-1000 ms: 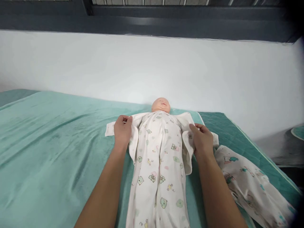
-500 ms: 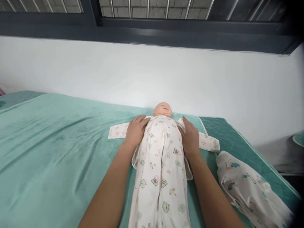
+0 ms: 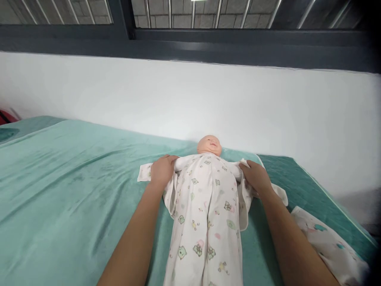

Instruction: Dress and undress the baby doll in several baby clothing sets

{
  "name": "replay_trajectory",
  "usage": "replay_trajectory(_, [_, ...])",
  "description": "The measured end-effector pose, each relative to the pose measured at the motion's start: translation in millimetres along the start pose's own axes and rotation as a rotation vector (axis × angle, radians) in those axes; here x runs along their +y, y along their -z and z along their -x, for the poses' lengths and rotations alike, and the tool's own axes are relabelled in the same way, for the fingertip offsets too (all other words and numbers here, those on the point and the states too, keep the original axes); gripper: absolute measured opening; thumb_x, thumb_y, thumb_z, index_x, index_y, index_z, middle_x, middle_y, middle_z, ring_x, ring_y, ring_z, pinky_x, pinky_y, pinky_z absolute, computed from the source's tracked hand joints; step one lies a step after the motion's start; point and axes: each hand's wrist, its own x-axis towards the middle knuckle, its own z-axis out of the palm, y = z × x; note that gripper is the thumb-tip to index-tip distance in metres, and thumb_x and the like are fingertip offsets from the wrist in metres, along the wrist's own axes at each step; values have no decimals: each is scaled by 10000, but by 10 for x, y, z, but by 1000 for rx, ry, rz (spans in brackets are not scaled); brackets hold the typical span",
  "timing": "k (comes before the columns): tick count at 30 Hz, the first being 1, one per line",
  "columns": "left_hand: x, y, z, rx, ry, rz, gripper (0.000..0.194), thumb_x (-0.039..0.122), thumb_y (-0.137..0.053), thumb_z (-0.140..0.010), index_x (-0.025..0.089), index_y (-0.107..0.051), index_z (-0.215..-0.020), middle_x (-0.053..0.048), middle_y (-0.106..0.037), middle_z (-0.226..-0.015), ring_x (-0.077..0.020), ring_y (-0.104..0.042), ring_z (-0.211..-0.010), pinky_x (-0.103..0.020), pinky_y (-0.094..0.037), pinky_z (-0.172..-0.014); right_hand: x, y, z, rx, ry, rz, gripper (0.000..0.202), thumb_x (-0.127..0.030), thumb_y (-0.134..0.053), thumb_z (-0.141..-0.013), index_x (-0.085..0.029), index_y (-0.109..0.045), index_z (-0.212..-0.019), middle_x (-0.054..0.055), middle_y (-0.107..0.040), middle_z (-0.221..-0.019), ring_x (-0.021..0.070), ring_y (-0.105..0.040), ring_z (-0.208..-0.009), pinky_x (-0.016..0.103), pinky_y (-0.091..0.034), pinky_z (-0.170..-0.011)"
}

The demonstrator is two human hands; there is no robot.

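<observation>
A baby doll (image 3: 210,145) lies face up near the wall, its head showing above a white printed garment (image 3: 205,214) spread over its body. My left hand (image 3: 163,170) is closed on the sleeve at the left, whose cuff sticks out beyond it. With fingers pinched, my right hand (image 3: 256,174) holds the cloth at the right shoulder, and the right sleeve runs out under my wrist. The lower end of the garment passes out of the frame.
A teal sheet (image 3: 74,190) covers the bed, with a darker quilted mat (image 3: 306,186) at the right. Another white printed cloth (image 3: 327,242) lies at the lower right. Behind are a white wall and a barred window. Something red (image 3: 8,116) shows at the far left.
Both hands have moved outward from the doll's sides and gripped the cloth at the sleeves. The shoulders of the garment are pulled wider. The view has shifted slightly.
</observation>
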Motion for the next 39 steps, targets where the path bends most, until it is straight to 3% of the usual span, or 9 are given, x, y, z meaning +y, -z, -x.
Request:
replay_trajectory(3, [-44,-5,-11,-8,18,50,432,252,-339,-940,356,-705,-1144,-9,-703,-1188,-251,-654,-1018,-356,-471,-806,27,27,41,32,7,-80,341,-414,-468,-874,-208,-663,-1063,112,-695,-984,275,-619,-895,364,-447,-747])
replay_trajectory(8, [-33,-2,-20,-19,-1,101,436,239,-339,-930,331,-702,-1153,-15,-702,-1200,-250,-638,-1067,-360,-474,-839,-249,196,335,395,338,-146,550,-272,-468,-869,-181,-460,-1412,149,-446,-1460,301,-402,-1361,466,-390,-1060])
replay_trajectory(12, [-6,35,3,-43,-18,79,451,230,-322,-931,310,-680,-1193,-29,-684,-1223,-248,-603,-1120,-368,-461,-907,-387,237,463,159,620,-136,531,-189,-432,-880,-261,-471,-1405,74,-514,-1431,259,-438,-1347,461,-348,-1116])
replay_trajectory(17, [19,93,164,-46,-44,4,470,231,-364,-894,325,-595,-1292,-17,-619,-1323,-278,-533,-1201,-427,-418,-996,-227,106,413,-111,534,-64,503,-225,-447,-882,-259,-479,-1383,79,-580,-1369,292,-520,-1260,477,-390,-1052])
replay_trajectory(22, [18,92,297,-50,-76,-65,548,274,-495,-835,361,-489,-1376,-26,-540,-1417,-317,-477,-1266,-502,-332,-1083,-28,60,294,-166,484,69,686,-151,-541,-733,-219,-448,-1409,110,-575,-1360,316,-521,-1247,444,-391,-1033])
replay_trajectory(26, [10,80,291,-50,-80,-67,527,319,-511,-851,374,-478,-1374,-24,-536,-1413,-313,-456,-1288,-502,-312,-1099,55,13,234,-202,429,92,580,-208,-580,-731,-236,-536,-1308,91,-617,-1283,306,-573,-1161,413,-442,-963])
replay_trajectory(31, [16,82,294,-64,-53,-68,532,282,-487,-857,362,-467,-1382,-24,-524,-1423,-287,-439,-1310,-504,-279,-1125,54,92,417,-51,417,140,589,-231,-542,-797,-221,-469,-1382,102,-483,-1461,356,-420,-1337,541,-326,-1093])
replay_trajectory(35, [18,62,332,-29,-53,-85,581,214,-462,-832,338,-456,-1399,-29,-522,-1424,-276,-456,-1286,-493,-292,-1116,-337,371,675,45,458,-58,508,-251,-448,-892,-240,-433,-1399,86,-462,-1473,286,-405,-1370,469,-363,-1104])
replay_trajectory(39, [6,47,348,-3,-57,-75,559,221,-469,-830,350,-481,-1374,-28,-557,-1377,-276,-493,-1229,-474,-343,-1063,-1211,439,825,-30,611,-178,442,-258,-430,-926,-273,-447,-1368,49,-505,-1426,227,-468,-1311,389,-406,-1068])
